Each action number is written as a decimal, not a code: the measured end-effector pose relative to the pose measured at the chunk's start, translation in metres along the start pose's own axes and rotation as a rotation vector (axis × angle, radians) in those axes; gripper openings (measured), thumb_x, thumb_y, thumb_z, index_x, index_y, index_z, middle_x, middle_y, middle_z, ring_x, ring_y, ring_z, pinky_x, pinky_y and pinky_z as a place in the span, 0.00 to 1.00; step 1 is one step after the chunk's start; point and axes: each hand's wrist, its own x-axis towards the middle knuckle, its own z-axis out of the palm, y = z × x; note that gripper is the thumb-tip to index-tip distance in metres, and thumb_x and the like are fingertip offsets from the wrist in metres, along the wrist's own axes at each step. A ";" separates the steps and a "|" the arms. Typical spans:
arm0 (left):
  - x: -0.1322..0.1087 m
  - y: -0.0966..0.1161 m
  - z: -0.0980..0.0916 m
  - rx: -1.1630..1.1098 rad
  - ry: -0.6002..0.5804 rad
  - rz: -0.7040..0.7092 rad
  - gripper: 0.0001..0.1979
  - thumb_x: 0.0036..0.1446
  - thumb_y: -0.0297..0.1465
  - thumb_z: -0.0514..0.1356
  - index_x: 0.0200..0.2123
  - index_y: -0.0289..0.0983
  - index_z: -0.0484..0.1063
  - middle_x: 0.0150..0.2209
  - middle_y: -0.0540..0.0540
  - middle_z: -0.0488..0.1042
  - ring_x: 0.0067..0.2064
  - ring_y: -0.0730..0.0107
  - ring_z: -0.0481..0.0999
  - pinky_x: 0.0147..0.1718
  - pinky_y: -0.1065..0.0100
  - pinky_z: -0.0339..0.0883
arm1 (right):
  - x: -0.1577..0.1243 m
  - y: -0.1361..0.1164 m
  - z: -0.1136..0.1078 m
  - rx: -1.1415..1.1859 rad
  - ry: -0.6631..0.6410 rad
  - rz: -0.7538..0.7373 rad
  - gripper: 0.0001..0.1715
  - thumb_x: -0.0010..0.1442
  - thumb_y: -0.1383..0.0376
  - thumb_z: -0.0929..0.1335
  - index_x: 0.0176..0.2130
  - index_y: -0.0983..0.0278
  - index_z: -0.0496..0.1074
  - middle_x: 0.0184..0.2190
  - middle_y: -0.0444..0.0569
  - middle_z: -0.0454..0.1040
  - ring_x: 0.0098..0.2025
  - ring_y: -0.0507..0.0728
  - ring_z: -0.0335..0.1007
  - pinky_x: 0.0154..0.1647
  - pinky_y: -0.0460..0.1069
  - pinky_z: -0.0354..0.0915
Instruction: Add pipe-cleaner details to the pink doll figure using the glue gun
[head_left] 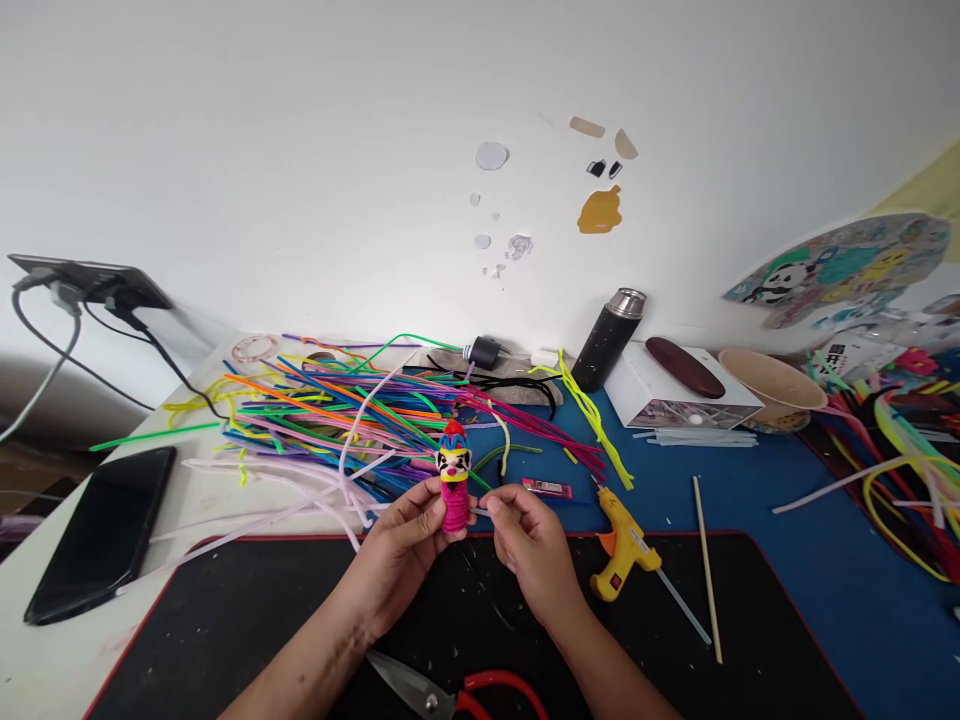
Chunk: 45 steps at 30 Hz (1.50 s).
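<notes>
My left hand (411, 530) is closed around a small upright pipe-cleaner doll (454, 490). The doll has a magenta wound body, a black-and-white patterned face, a yellow band and a blue-and-red top. Just to its right, my right hand (529, 540) is closed in a pinch at a thin pale strand (481, 511) beside the doll's body. Most of that strand is hidden by the fingertips. Below both hands, red-handled scissors (427, 695) lie on the black mat (300, 620), partly cut off by the frame's lower edge.
Colourful pipe cleaners (315, 410) spread behind my hands. A yellow glue gun (626, 545) and a wooden stick (706, 570) lie to the right. A black flask (609, 340), a white box (675, 395) and a bowl (772, 380) stand behind. At left lies a black tablet (101, 535).
</notes>
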 end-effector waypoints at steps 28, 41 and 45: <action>0.000 -0.005 0.006 0.218 0.020 0.118 0.17 0.47 0.35 0.79 0.40 0.37 0.83 0.41 0.45 0.80 0.43 0.65 0.78 0.44 0.66 0.76 | -0.006 0.018 -0.002 -0.245 -0.085 -0.118 0.20 0.66 0.52 0.70 0.48 0.64 0.77 0.21 0.36 0.57 0.22 0.49 0.50 0.21 0.45 0.48; 0.000 -0.004 0.004 0.382 0.020 0.187 0.18 0.49 0.40 0.78 0.38 0.37 0.79 0.40 0.46 0.79 0.42 0.64 0.78 0.45 0.64 0.76 | -0.005 0.023 -0.001 -0.262 -0.061 -0.130 0.22 0.65 0.50 0.70 0.49 0.63 0.76 0.21 0.36 0.57 0.21 0.50 0.50 0.20 0.45 0.49; 0.000 -0.004 0.004 0.434 -0.020 0.196 0.19 0.48 0.37 0.78 0.39 0.38 0.78 0.40 0.47 0.81 0.44 0.64 0.79 0.48 0.64 0.74 | -0.004 0.022 -0.002 -0.300 -0.040 -0.132 0.22 0.64 0.50 0.70 0.48 0.64 0.77 0.22 0.37 0.58 0.21 0.50 0.51 0.21 0.46 0.50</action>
